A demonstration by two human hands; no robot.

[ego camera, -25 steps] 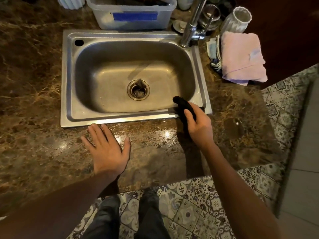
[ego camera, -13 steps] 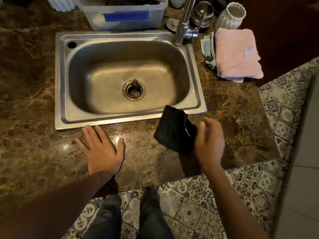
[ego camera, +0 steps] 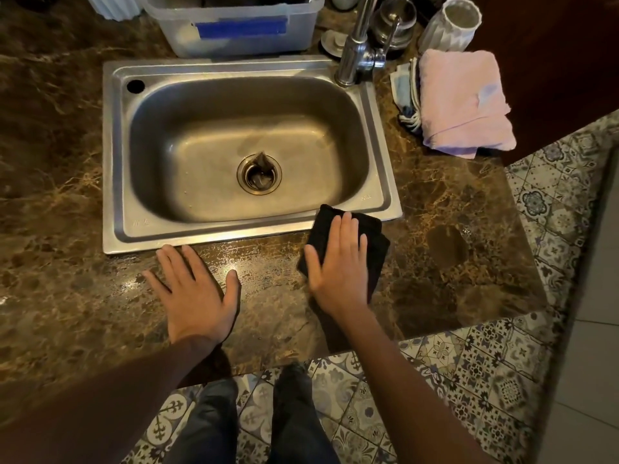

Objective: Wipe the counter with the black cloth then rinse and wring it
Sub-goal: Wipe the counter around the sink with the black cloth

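Black cloth [ego camera: 371, 242]: flat on marble counter [ego camera: 462, 202], overlapping the sink [ego camera: 114, 155] rim's near right corner. Right hand [ego camera: 340, 266]: straight fingers pressing it. Left hand [ego camera: 197, 293]: splayed flat, bracing. Advised: even pressure, overlapping strokes across the wet sheen.

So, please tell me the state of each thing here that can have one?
Black cloth: spread flat on the counter, one corner over the sink rim.
Right hand: open, pressing flat on the cloth.
Left hand: open, flat on the counter.
Sink: no standing water, drain open.
Tap: no water running.
Pink towel: folded.
White cup: upright.
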